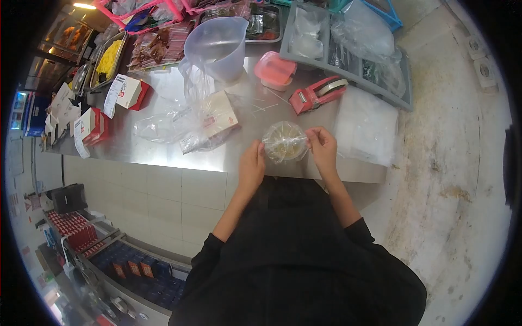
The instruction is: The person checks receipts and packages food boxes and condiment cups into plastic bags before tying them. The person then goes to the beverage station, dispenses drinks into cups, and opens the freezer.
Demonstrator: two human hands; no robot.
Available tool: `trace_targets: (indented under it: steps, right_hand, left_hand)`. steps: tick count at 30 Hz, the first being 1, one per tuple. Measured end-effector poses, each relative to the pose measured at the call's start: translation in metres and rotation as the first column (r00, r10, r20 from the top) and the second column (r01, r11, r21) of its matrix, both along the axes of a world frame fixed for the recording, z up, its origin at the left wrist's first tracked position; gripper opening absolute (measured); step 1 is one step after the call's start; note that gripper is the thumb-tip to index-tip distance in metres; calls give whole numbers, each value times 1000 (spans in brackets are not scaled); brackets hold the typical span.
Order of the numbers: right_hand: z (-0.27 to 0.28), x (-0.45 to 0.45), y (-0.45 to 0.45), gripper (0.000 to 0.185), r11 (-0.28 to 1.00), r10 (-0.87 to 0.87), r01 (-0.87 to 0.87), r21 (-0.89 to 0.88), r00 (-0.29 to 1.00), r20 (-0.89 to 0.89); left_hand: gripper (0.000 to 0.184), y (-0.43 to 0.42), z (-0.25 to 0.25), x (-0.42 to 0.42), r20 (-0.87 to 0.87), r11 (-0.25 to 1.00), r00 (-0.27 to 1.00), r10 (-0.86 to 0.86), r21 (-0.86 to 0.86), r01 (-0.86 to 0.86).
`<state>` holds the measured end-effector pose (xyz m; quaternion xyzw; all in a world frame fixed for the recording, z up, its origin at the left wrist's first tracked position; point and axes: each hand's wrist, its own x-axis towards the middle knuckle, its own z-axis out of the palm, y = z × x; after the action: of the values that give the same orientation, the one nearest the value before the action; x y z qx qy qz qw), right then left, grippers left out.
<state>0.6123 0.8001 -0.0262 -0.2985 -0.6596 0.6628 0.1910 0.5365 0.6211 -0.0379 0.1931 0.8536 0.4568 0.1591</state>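
Observation:
Near the front edge of the steel table sits a round container [285, 142] covered in clear plastic, with something yellowish-green inside. My right hand [323, 149] pinches the clear plastic at the container's right side. On the left side, my left hand [253, 163] is closed at the plastic's edge, its fingertips partly hidden. Behind the container is a red tape dispenser [316, 96]. To the left lies a clear plastic bag [190, 127] with a white box [220, 117] in it.
A translucent pitcher [217, 46] and a pink tub [275, 70] stand further back. Plastic sheets [367, 127] lie on the right under a grey divided tray [348, 65]. Red-and-white boxes [130, 93] stand left, near a pan of yellow shreds [110, 57]. A wall borders the right.

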Motion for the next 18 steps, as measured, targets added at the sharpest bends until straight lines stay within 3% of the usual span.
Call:
trace_targets:
  steps: [1, 2, 4, 8, 10, 11, 13, 14, 16, 18]
  right_hand:
    - [2, 2, 3, 18, 991, -12, 18, -129, 999, 50]
    - [-1, 2, 6, 18, 991, -16, 22, -130, 999, 51]
    - [-12, 3, 9, 17, 901, -220, 191, -389, 975, -31]
    - [-21, 3, 13, 16, 762, -282, 263, -591, 957, 61]
    - [-2, 2, 12, 14, 866, -161, 155, -476, 987, 28]
    - [12, 2, 14, 14, 868, -159, 149, -474, 987, 20]
    - [35, 8, 19, 11, 952, 142, -131, -276, 990, 22]
    - [31, 10, 21, 11, 951, 152, -141, -276, 988, 21]
    - [21, 10, 25, 11, 951, 256, -253, 179, 967, 4]
    - [21, 4, 27, 11, 941, 278, -276, 195, 960, 19]
  left_hand:
    - [32, -1, 2, -1, -109, 994, 993, -54, -98, 43]
    - [32, 0, 1, -2, -108, 994, 992, -58, -99, 48]
    - [34, 0, -5, -3, 261, 986, 965, 11, 158, -54]
    - [38, -6, -21, -10, 424, 945, 906, 12, 292, -149]
    - [33, -6, -8, -7, 197, 983, 978, 72, 151, -103]
    - [33, -2, 2, -10, 189, 982, 979, 73, 156, -103]
    - [24, 2, 20, -10, 44, 934, 986, 160, 317, -166]
    - [24, 3, 22, -9, 43, 932, 984, 170, 317, -175]
    - [22, 8, 25, -10, 223, 869, 967, 124, 445, -214]
    - [21, 18, 27, -14, 322, 848, 939, 122, 458, -268]
